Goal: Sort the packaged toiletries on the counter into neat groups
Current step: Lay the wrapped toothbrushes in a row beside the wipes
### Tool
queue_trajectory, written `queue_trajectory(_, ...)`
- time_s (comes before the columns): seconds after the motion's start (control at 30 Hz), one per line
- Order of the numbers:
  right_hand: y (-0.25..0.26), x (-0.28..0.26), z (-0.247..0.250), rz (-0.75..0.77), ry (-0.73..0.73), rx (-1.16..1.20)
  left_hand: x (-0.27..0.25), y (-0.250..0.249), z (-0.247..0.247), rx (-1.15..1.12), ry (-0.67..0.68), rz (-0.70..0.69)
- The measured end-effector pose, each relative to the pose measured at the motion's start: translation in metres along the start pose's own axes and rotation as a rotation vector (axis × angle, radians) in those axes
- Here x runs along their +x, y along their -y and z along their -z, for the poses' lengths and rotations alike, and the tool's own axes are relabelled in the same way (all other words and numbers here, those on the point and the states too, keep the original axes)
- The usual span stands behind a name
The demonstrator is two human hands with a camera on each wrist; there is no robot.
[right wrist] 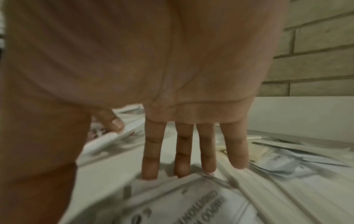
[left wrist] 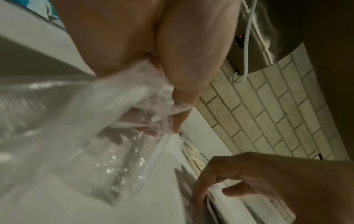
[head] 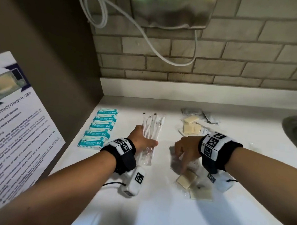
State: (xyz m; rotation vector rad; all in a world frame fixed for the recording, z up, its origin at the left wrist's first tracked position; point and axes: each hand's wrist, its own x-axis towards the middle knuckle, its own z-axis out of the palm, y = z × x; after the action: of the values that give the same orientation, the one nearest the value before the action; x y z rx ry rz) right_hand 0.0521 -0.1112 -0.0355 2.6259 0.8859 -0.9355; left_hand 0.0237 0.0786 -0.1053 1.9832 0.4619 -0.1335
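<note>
1. The white worktop [head: 154,210] fills the lower half of the head view, under a grey brick-tile wall [head: 219,64].
2. The left hand [head: 141,142], centre-left of the frame, grips a bundle of clear plastic sleeves holding white toothbrushes [head: 150,130]; in the left wrist view the thumb and fingers [left wrist: 182,118] close round the crinkled wrap.
3. The right hand [head: 185,150], centre-right, has straight, slightly spread fingers [right wrist: 151,159] pointing down, their tips touching flat printed sachets [right wrist: 182,204] on the worktop.
4. Just below that hand lie cream soap squares in clear wrappers [head: 187,179].
5. A neat column of teal and white packets [head: 98,128] sits left of the toothbrushes.
6. More cream soap squares [head: 191,124] and grey sachets [head: 197,113] lie at upper right of centre.
7. A steel sink rim [head: 294,127] shows at the right edge, and a printed microwave notice [head: 15,128] at the left.
</note>
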Motion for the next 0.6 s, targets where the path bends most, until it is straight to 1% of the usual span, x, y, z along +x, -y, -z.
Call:
queue_trajectory(0.03, 0.0, 0.002, 0.004, -0.016, -0.02, 0.042, 0.0, 0.001, 0.0, 0.016, 0.004, 0.008)
queue_trajectory(0.07, 0.003, 0.004, 0.009, -0.028, -0.069, 0.075, 0.002, 0.001, 0.0, 0.032, 0.006, 0.017)
queue_trajectory(0.17, 0.011, 0.025, 0.02, -0.045, -0.28, 0.151, 0.006, 0.002, -0.001, 0.077, -0.007, 0.059)
queue_trajectory(0.23, 0.018, 0.041, 0.022, -0.058, -0.34, 0.232, 0.011, 0.002, -0.001, 0.095, -0.016, 0.056)
queue_trajectory(0.33, 0.026, 0.063, 0.017, -0.088, -0.334, 0.246, 0.01, -0.003, 0.001, 0.097, -0.059, 0.084)
queue_trajectory(0.43, 0.032, 0.08, 0.01, -0.112, -0.33, 0.243, 0.014, -0.001, 0.003, 0.154, -0.095, 0.101)
queue_trajectory(0.6, 0.03, 0.091, 0.014, -0.115, -0.312, 0.197, 0.012, -0.003, 0.009, 0.221, -0.091, 0.091)
